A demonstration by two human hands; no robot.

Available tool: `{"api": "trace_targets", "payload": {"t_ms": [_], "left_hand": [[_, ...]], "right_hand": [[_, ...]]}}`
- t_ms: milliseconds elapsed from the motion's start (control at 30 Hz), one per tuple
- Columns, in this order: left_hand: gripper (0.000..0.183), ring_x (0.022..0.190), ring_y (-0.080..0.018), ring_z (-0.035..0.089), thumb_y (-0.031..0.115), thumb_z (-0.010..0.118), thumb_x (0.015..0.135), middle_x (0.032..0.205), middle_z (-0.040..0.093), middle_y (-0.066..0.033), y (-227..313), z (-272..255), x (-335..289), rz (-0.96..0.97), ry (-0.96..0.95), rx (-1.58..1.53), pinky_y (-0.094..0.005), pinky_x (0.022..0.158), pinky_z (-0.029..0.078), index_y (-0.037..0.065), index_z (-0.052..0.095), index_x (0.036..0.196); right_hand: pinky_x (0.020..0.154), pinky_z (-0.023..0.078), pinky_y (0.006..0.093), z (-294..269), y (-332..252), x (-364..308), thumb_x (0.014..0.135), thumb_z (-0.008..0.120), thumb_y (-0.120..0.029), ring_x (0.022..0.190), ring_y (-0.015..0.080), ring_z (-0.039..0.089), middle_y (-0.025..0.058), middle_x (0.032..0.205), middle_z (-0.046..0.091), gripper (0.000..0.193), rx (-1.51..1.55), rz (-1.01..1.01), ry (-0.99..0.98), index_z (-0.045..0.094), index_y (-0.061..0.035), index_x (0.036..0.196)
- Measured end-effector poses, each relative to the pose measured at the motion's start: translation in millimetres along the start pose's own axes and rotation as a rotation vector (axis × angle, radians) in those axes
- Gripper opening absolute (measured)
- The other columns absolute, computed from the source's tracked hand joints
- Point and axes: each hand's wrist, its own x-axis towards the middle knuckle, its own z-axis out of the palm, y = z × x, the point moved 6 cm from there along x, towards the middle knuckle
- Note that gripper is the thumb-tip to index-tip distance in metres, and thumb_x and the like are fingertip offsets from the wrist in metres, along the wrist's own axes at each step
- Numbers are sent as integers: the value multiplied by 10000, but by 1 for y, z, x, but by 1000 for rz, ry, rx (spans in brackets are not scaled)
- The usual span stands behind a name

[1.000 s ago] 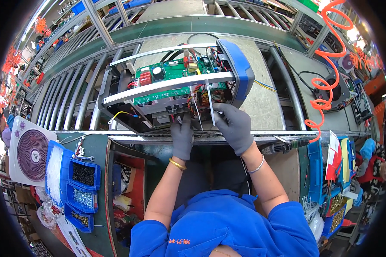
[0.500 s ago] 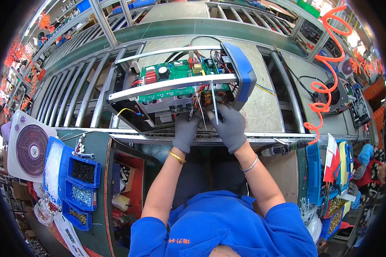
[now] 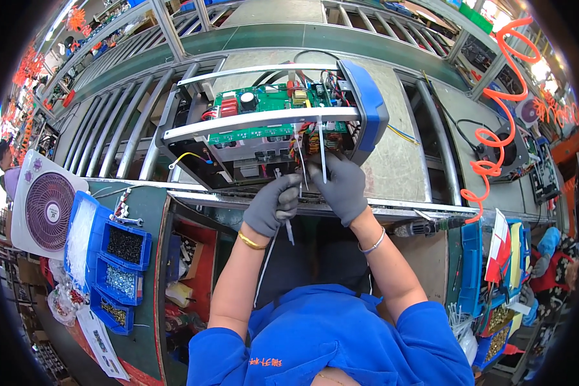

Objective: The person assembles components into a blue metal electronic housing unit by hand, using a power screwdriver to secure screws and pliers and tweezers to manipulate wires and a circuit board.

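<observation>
An open machine with a blue end panel (image 3: 371,109) lies in front of me, its green circuit board (image 3: 264,106) and wire bundles (image 3: 328,140) exposed. My left hand (image 3: 271,207), in a grey glove, is curled closed just outside the near side, with white cable ties (image 3: 289,231) sticking out of the fist. My gloved right hand (image 3: 342,192) is at the machine's near opening below the wires, fingers bent together; their tips are partly hidden, so what they pinch cannot be made out. A white strip (image 3: 322,148) stands up in front of its fingers.
A roller conveyor (image 3: 112,135) runs left of the machine. Blue bins (image 3: 125,244) of small hardware and a fan (image 3: 50,212) stand at left. A power screwdriver (image 3: 424,226) lies at right below a coiled orange hose (image 3: 489,135). Another person's gloved hand (image 3: 540,264) shows far right.
My left hand has drawn back from the machine toward me and closed, with white cable ties now showing in it. My right hand stays by the wires. The view has shifted slightly.
</observation>
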Motion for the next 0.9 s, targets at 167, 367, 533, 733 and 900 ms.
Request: {"api": "trace_targets", "payload": {"t_ms": [167,367,533,733,900], "left_hand": [[136,398,-49,284,255,600,1033,560,366,74,-15,1,23,53,-101,-174,-201,342,218,154,561,950],[258,414,-58,347,329,707,975,585,429,57,-24,3,32,327,18,-243,-218,356,257,151,544,885],[355,412,-73,362,386,737,946,582,429,52,-31,9,43,403,-17,-368,-232,357,243,150,523,790],[386,411,-69,344,398,733,949,570,417,57,-33,12,42,405,131,-376,-241,364,218,155,501,760],[413,411,-58,347,422,734,944,570,412,69,-38,13,41,414,66,-348,-228,373,223,175,490,721]], "right_hand": [[641,523,393,1,8,-1,888,716,-212,742,319,691,155,879,699,177,181,40,-6,726,-66,988],[598,466,356,-2,19,-5,899,735,-240,651,222,625,138,787,668,270,250,197,-189,738,-32,1071],[591,448,324,-4,18,-2,918,726,-257,637,140,573,101,706,650,293,323,236,-229,734,-11,1078],[625,481,320,-3,20,0,912,727,-259,661,149,604,109,749,680,310,295,189,-229,732,-2,1087],[650,502,334,-2,21,-1,905,727,-253,687,197,651,138,781,696,316,262,206,-257,728,-2,1098]]}}
